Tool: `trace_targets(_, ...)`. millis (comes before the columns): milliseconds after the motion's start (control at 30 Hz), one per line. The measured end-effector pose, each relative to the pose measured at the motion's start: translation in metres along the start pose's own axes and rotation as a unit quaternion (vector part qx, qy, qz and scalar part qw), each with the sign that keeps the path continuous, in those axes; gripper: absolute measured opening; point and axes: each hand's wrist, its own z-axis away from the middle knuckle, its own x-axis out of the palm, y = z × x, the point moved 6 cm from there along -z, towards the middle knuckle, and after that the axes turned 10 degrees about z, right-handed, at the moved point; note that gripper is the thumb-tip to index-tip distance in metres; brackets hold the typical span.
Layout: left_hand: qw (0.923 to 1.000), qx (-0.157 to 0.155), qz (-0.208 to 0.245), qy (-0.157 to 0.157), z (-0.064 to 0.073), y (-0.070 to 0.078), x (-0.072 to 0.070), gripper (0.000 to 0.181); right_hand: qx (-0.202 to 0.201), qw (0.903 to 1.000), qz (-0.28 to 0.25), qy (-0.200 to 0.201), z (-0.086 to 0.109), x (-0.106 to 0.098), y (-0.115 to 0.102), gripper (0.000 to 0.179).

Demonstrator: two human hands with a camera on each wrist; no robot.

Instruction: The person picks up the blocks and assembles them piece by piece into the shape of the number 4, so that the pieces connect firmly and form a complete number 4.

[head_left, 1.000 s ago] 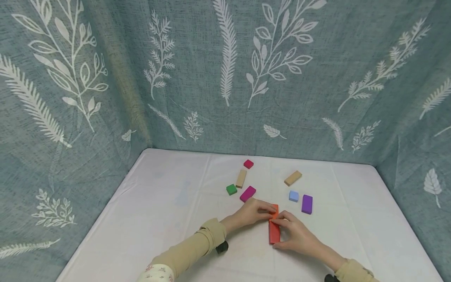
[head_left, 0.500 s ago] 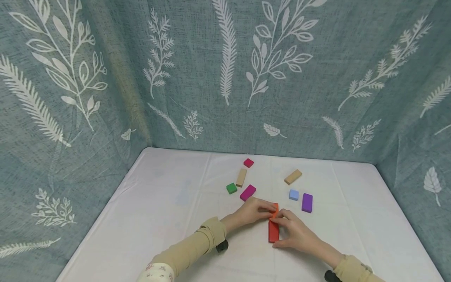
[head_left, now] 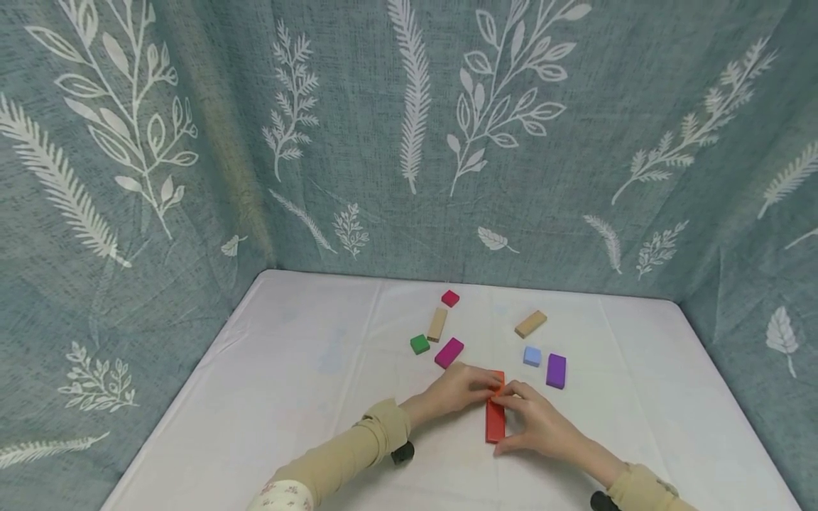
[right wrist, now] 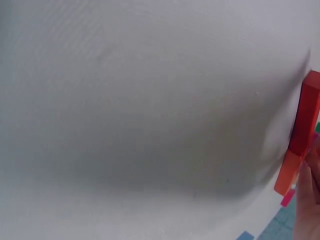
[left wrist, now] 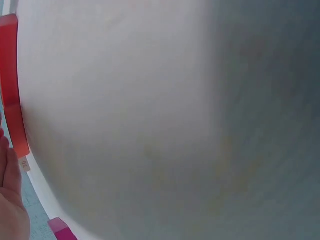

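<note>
A red block (head_left: 495, 424) and an orange block (head_left: 498, 374) lie end to end in the head view, the orange one farther off. My left hand (head_left: 455, 387) holds the orange block, its fingers across the top and covering part of it. My right hand (head_left: 543, 426) touches the red block near the joint with its fingertips, while its thumb stands slightly apart from the near end. The left wrist view shows the red block (left wrist: 8, 60) and orange block (left wrist: 16, 132) in one line. In the right wrist view, the red block (right wrist: 304, 117) meets the orange block (right wrist: 287, 172).
Beyond the hands lie a magenta block (head_left: 449, 353), a green block (head_left: 420, 344), a wooden block (head_left: 437, 324) and a crimson block (head_left: 450, 298). On the right are a light blue block (head_left: 532, 356), a purple block (head_left: 556, 371) and another wooden block (head_left: 530, 323). Curtains enclose the white table (head_left: 307, 341).
The red block has shifted slightly left, more in line with the orange block. My right thumb has come away from its near end. My left hand stays nearly still.
</note>
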Motion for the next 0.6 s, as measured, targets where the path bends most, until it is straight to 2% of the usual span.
trace_targets(133,0.9997,0.018,-0.008,0.015,0.003,0.005,-0.001,0.028,-0.011,0.9993,-0.019,0.029,0.0,-0.008,0.002,0.057)
trace_targets(233,0.9997,0.021,-0.002,0.013,0.005,0.007,-0.001,0.029,-0.006,0.9987,-0.034,0.037,-0.001,-0.015,0.008,0.049)
trace_targets(400,0.9996,0.017,0.001,-0.023,0.007,0.007,0.003,0.033,0.023,0.998,-0.048,0.033,-0.003,-0.022,0.023,0.047)
trace_targets(600,0.998,0.024,-0.028,-0.051,0.009,0.007,0.009,0.039,0.061,0.996,-0.056,0.032,-0.004,-0.027,0.039,0.05)
